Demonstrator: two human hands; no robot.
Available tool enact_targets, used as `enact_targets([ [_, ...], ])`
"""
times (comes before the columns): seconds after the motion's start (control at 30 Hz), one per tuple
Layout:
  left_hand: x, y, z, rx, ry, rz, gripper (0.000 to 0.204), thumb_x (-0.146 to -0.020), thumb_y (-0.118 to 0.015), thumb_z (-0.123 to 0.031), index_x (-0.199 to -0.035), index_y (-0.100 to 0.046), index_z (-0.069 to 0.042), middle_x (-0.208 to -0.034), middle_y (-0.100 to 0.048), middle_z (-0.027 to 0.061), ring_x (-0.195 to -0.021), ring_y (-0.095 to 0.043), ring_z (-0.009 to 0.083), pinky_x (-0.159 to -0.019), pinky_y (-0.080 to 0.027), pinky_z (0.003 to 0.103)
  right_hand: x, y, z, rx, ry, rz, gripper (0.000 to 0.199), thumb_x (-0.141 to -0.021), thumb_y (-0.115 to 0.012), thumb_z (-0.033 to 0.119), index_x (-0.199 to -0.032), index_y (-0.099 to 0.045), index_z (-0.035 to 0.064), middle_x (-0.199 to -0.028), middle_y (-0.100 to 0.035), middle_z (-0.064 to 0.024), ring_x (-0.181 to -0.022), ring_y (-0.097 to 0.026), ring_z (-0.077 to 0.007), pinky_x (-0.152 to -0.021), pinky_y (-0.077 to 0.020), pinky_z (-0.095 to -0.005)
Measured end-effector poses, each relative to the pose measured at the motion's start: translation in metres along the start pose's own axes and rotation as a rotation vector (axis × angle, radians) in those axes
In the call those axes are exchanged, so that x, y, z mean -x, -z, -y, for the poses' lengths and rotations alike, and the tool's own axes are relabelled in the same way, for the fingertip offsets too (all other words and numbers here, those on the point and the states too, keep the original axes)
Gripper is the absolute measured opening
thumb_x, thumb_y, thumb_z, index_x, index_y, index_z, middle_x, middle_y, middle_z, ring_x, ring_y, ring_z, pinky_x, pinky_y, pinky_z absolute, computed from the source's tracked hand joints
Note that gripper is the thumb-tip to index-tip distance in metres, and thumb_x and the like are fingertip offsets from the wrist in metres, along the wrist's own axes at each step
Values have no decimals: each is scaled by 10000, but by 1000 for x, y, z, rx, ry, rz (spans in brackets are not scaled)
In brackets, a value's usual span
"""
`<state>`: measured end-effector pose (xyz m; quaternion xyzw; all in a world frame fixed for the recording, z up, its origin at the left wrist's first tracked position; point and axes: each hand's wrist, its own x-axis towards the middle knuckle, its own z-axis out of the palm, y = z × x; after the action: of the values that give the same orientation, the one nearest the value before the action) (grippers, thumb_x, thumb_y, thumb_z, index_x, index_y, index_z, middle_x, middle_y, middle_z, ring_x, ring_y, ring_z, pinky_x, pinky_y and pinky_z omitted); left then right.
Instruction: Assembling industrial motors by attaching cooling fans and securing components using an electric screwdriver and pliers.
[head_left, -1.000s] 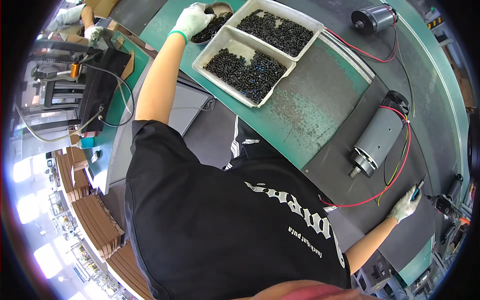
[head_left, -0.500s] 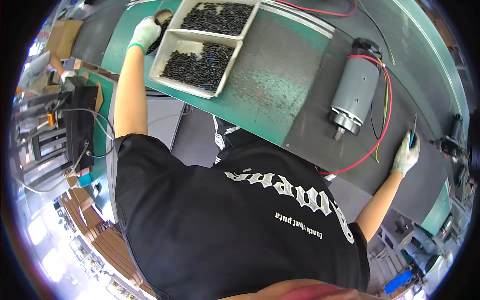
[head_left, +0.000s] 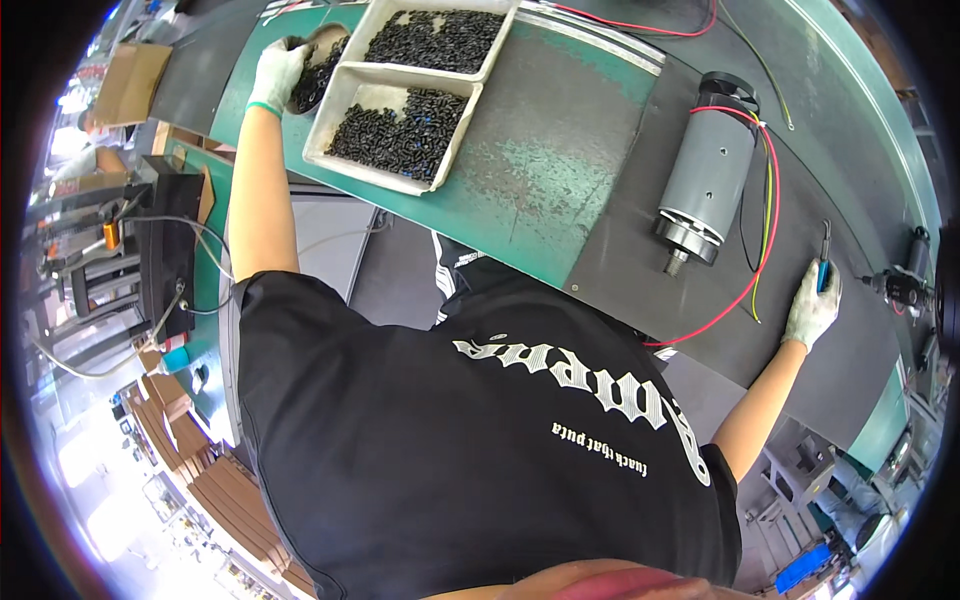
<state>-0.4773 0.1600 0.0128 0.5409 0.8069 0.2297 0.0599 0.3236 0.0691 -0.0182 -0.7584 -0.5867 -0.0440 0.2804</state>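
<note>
My left hand (head_left: 278, 74), in a white glove with a green cuff, is at the left side of a round dish (head_left: 326, 62) of small black parts. Its fingers are curled together by the dish, and whatever they pinch is too small to make out. In my gloved right hand (head_left: 812, 310) is a slim blue-handled tool (head_left: 824, 272), its thin metal tip pointing away from me. A grey cylindrical motor (head_left: 708, 170) lies on the dark mat between my hands, nearer the right one. A red wire (head_left: 776, 215) loops from its far end, beside yellow-green and black wires.
Two white bins (head_left: 437, 185) of small black parts stand right of the dish, some blue bits in the nearer one. A dark power tool (head_left: 900, 290) is at the far right. Beyond the bench's left end are a cardboard box (head_left: 130, 85) and black equipment (head_left: 165, 245).
My left hand has shifted slightly left and toward me, from over the dish to its edge. My right hand still holds the tool, nearly unmoved. The whole view has shifted a little.
</note>
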Motion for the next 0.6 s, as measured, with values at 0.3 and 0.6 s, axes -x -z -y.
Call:
enact_targets([
  [0.3,14,-1,4,528,148,-101,197,-863,-678,-153,-996,-675,-8,-890,-692,60,-685,-572,92,-612,-465,235,-4,-1,1,12,-13,12,383,-891,-640,302,-1147,-623,17,-1085,-640,-160,-991,-612,-306,-886,-467,-377],
  [0.6,195,-18,-275,1205,22,427,183,-869,-577,-136,-959,-594,22,-787,-654,129,-678,-649,214,-590,-502,288,11,46,75,-461,140,8,432,-830,-719,105,-1228,-600,-14,-1186,-602,-92,-1057,-570,-197,-943,-440,-321],
])
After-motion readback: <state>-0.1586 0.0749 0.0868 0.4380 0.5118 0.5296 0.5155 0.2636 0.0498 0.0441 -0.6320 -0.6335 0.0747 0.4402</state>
